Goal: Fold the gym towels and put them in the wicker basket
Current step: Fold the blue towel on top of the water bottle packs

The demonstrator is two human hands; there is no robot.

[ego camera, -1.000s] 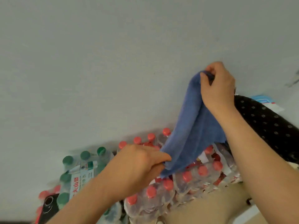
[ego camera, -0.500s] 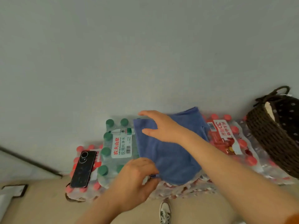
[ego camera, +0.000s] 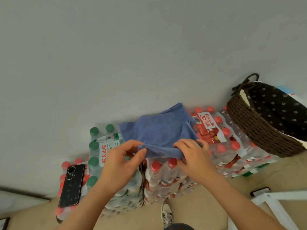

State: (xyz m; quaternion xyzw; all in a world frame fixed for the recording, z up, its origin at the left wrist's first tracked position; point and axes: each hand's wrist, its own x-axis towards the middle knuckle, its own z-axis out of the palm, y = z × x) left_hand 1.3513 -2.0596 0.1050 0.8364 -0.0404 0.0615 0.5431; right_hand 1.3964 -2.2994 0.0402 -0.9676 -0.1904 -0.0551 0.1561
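A plain grey wall (ego camera: 132, 55) fills the upper part of the view, and a tan floor (ego camera: 199, 211) runs along the bottom. Against the wall stand shrink-wrapped packs of water bottles: a green-capped pack (ego camera: 99, 151) on the left, and red-capped packs (ego camera: 229, 146) in the middle and to the right.

A dark brown wicker basket (ego camera: 252, 127) with a loop handle sits on top of the right-hand packs. It has a black dotted lining (ego camera: 279, 110), and no towel can be made out inside it.

The blue gym towel (ego camera: 159, 133) lies across the bottle tops between the green-capped and red-capped packs, to the left of the basket and apart from it. Its far corner points up toward the wall, and its near edge is doubled over.

The left hand (ego camera: 119, 165) pinches the left end of that near edge between thumb and curled fingers. The right hand (ego camera: 194, 156) grips the right end, fingers curled over the cloth.

A black phone (ego camera: 71, 185) lies camera side up on a red-capped pack at the far left. A patterned shoe (ego camera: 167, 213) stands on the floor below the packs, and part of a white frame (ego camera: 274, 201) shows at lower right.
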